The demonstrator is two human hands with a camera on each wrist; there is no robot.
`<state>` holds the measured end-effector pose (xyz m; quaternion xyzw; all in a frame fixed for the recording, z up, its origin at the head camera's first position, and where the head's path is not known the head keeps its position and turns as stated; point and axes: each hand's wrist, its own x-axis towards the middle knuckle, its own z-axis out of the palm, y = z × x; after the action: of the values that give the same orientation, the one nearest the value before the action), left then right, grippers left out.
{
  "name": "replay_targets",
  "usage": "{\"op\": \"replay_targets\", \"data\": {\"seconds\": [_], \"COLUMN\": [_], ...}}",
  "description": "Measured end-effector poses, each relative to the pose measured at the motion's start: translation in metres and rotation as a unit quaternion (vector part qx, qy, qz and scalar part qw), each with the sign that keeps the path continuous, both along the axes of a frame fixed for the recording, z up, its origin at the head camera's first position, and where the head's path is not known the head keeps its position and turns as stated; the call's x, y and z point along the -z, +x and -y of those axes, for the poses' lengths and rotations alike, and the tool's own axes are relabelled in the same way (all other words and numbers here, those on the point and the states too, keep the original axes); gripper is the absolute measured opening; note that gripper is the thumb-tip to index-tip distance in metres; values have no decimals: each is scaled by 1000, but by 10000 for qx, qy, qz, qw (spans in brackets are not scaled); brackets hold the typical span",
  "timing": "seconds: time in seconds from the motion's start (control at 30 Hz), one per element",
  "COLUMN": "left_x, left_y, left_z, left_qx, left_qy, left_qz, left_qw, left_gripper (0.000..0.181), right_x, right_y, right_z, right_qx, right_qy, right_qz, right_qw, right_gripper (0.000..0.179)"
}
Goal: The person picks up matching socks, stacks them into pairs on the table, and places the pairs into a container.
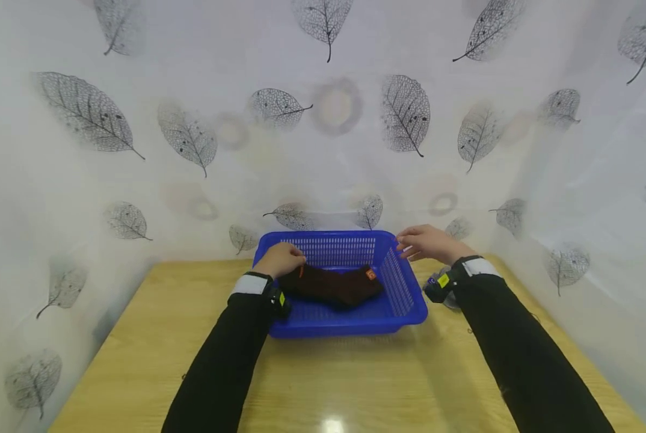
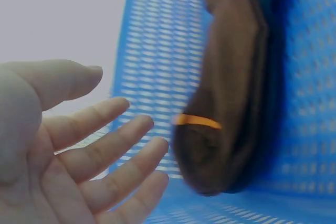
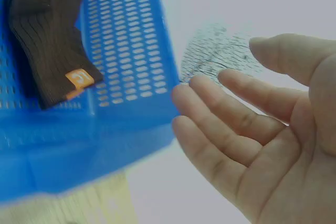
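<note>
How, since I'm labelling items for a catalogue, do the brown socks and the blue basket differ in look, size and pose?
Look: the brown socks are ribbed fabric with orange marks; the blue basket has slotted walls.
Size: the blue basket is larger; the brown socks fit within it.
Pose: the brown socks lie inside, while the blue basket stands upright on the table.
Shared: neither is gripped.

On the brown sock [image 3: 47, 40] I make out an orange tag [image 3: 80, 78] with pale lettering, possibly "JC".

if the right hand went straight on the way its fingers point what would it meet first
Most likely the right rim of the blue basket, though depth there is hard to judge.
</note>
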<state>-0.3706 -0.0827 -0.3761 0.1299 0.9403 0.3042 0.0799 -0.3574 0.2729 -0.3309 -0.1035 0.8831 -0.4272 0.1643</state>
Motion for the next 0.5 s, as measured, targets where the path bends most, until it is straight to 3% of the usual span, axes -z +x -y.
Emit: {"op": "replay_targets", "data": {"seconds": [0.13, 0.23, 0.4, 0.5], "left_x": [-19, -26, -24, -17], "left_y": [10, 26, 65, 91], "left_z": [-2, -1, -1, -3], "left_qx": [163, 362, 832, 1075], "left_qy": [61, 217, 736, 957], "left_qz": [-288, -387, -575, -649], "left_qw": [9994, 9984, 9921, 9874], "left_gripper": [32, 30, 23, 19], "right_x": [-4, 4, 34, 60], "right_y": [8, 11, 16, 23], "right_z": [-17, -30, -56, -76], "right_qx": [273, 425, 830, 1269], "right_qy": [352, 697, 1315, 1688], "right_qz": [-259, -340, -641, -947], "right_qw": [9987, 9961, 9857, 9728], "right_gripper": [44, 43, 40, 35]}}
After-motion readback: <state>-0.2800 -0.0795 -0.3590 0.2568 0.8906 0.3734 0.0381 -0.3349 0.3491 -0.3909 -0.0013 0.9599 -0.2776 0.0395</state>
